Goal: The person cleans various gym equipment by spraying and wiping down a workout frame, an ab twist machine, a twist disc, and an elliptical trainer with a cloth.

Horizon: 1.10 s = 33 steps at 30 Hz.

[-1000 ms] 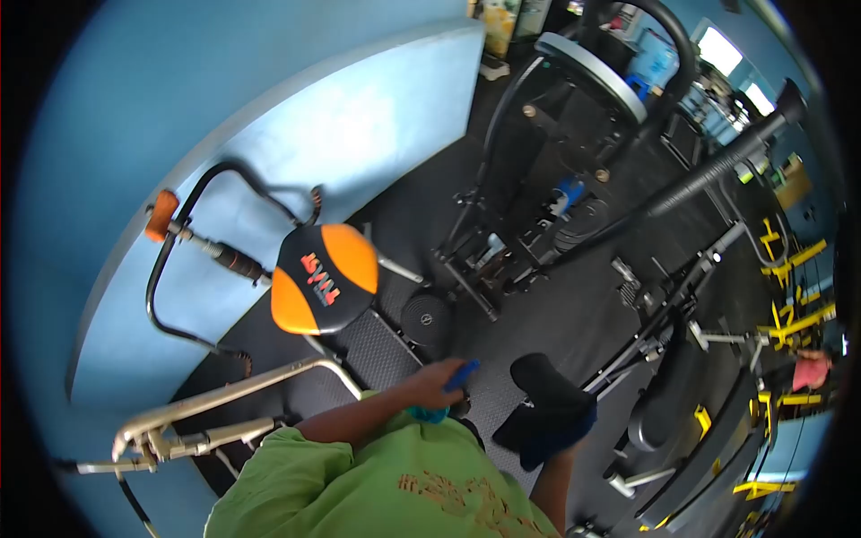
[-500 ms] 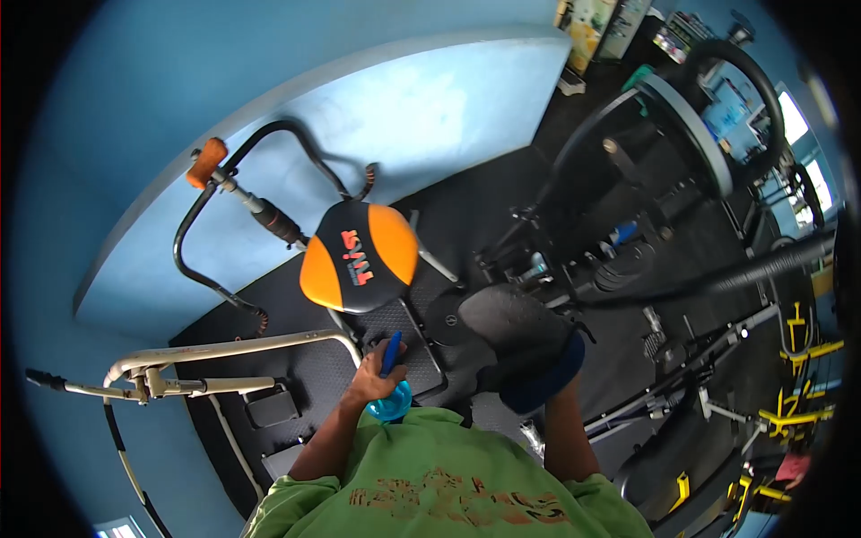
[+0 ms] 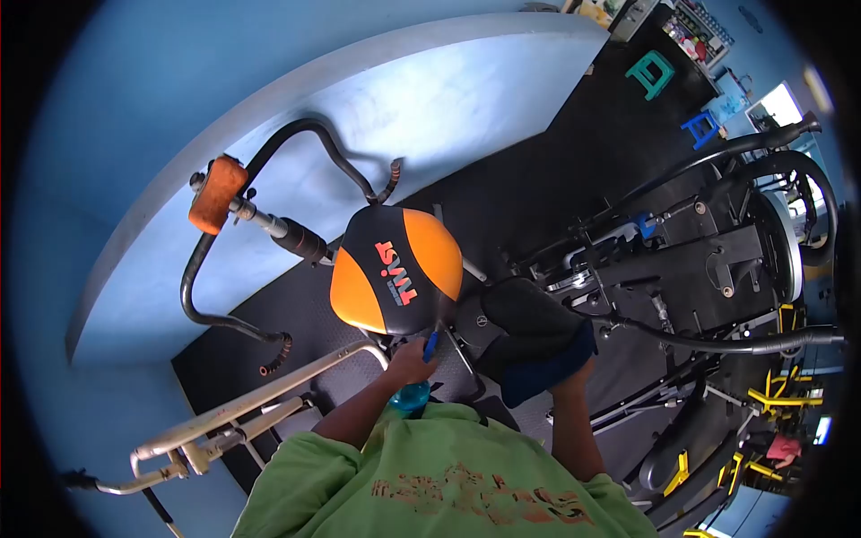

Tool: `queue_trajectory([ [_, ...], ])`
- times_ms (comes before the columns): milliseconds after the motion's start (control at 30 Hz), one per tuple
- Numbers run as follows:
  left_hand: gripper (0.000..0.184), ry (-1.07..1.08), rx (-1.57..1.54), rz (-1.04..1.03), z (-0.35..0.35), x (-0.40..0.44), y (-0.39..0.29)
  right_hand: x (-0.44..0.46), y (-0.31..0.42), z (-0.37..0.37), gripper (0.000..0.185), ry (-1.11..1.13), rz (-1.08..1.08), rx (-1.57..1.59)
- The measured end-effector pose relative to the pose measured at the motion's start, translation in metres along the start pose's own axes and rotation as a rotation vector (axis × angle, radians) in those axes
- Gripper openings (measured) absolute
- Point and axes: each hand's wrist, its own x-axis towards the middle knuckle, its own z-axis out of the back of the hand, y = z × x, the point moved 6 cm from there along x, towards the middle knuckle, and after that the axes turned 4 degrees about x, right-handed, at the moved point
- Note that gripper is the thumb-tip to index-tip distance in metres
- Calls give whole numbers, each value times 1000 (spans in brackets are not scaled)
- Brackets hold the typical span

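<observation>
My left hand (image 3: 411,364) is wrapped around a spray bottle (image 3: 410,397) with a blue nozzle and a see-through teal body, held close to my chest. Just beyond it is the padded orange and black seat (image 3: 395,271) of an exercise machine, marked "TWIST". A dark blue cloth (image 3: 556,366) covers most of my right hand (image 3: 572,380), whose fingers are hidden. The cloth lies against the near edge of a black padded seat (image 3: 513,316), to the right of the orange one.
Black curved handlebars (image 3: 186,278) with an orange foam pad (image 3: 218,195) rise near the blue wall. A cream metal frame (image 3: 260,386) stands at left. Black gym equipment (image 3: 700,260) fills the right side. A green stool (image 3: 649,75) and a blue stool (image 3: 700,130) stand farther back.
My view has shifted, and the orange and black seat now appears larger and further right. The spray bottle stays in my left hand, and the cloth stays at my right hand.
</observation>
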Motion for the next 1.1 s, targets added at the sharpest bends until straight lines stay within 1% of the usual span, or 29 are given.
queue_trajectory([
  [33, 45, 60, 25, -9, 4, 4, -4, 9, 23, -5, 51, 18, 81, -71],
  [67, 42, 55, 6, -61, 11, 7, -11, 17, 45, -10, 52, 31, 163, -141],
  [100, 42, 59, -10, -70, 12, 12, -11, 19, 24, -12, 55, -82, -192, 562],
  [133, 40, 62, -19, -120, 13, 16, -12, 16, 6, -25, 58, -194, -556, 1261],
  [167, 38, 62, -23, -168, 15, 21, -14, 20, 4, -25, 58, -188, -554, 1250],
  [200, 34, 80, 17, -158, 17, 24, -16, 25, 6, -27, 58, -91, -485, 1115],
  [233, 34, 83, 19, -157, 21, 27, -18, 30, 6, -32, 59, -1, -418, 985],
  [300, 36, 75, -94, 2, 31, 26, -13, 33, -17, -46, 57, 0, -465, 950],
  [333, 36, 97, -81, 13, 33, 26, -9, 29, -33, -55, 55, 8, -507, 912],
  [367, 39, 63, -58, 14, 40, 29, -3, 26, -48, -65, 55, -10, -527, 917],
  [400, 42, 26, -37, 16, 45, 34, 3, 21, -68, -78, 53, -50, -630, 868],
  [433, 42, 44, -30, 28, 45, 37, 15, 16, -92, -93, 51, -83, -733, 815],
  [467, 45, -2, -63, 38, 47, 39, 29, 11, -117, -111, 51, -88, -754, 818],
  [500, 48, -51, -92, 46, 50, 48, 40, -1, -149, -132, 49, -131, -861, 761],
  [533, 52, -19, -132, 84, 61, 55, 38, -12, -184, -158, 47, -173, -969, 704],
  [567, 52, 3, -116, 104, 55, 68, 55, -19, -215, -194, 45, -168, -938, 738],
  [600, 54, -105, -13, -23, 57, 79, 69, -27, -239, -232, 43, -170, -909, 771],
  [633, 56, -208, 87, -157, 60, 92, 82, -23, -249, -263, 42, -35, -785, 450],
  [667, 56, -123, 44, -65, 56, 109, 103, -18, -254, -298, 49, 40, -733, 333],
  [700, 57, -139, 96, -85, 56, 127, 118, -11, -258, -333, 60, 108, -676, 215],
  [733, 61, -87, 17, 13, 53, 145, 136, -40, -274, -368, 82, 119, -416, -472],
  [767, 66, -102, 15, 36, 52, 163, 151, -31, -263, -380, 95, 83, -453, -538],
  [800, 71, -116, 13, 59, 50, 180, 168, -17, -263, -383, 98, 48, -495, -606],
  [833, 76, -186, 88, 15, 50, 191, 178, -3, -262, -383, 100, 22, -536, -676],
  [900, 82, 38, -41, 289, 45, 215, 182, 39, -277, -371, 90, 17, -536, -684],
  [967, 80, 46, -27, 218, 38, 218, 177, 101, -302, -362, 78, -25, -531, -551],
  [1033, 82, 51, -23, 236, 29, 209, 186, 145, -310, -377, 69, 24, -487, -692],
  [1067, 83, 36, -21, 226, 30, 212, 184, 151, -290, -388, 65, 53, -354, -848],
  [1100, 84, 22, -19, 216, 31, 215, 182, 138, -274, -395, 62, 135, -241, -848],
])
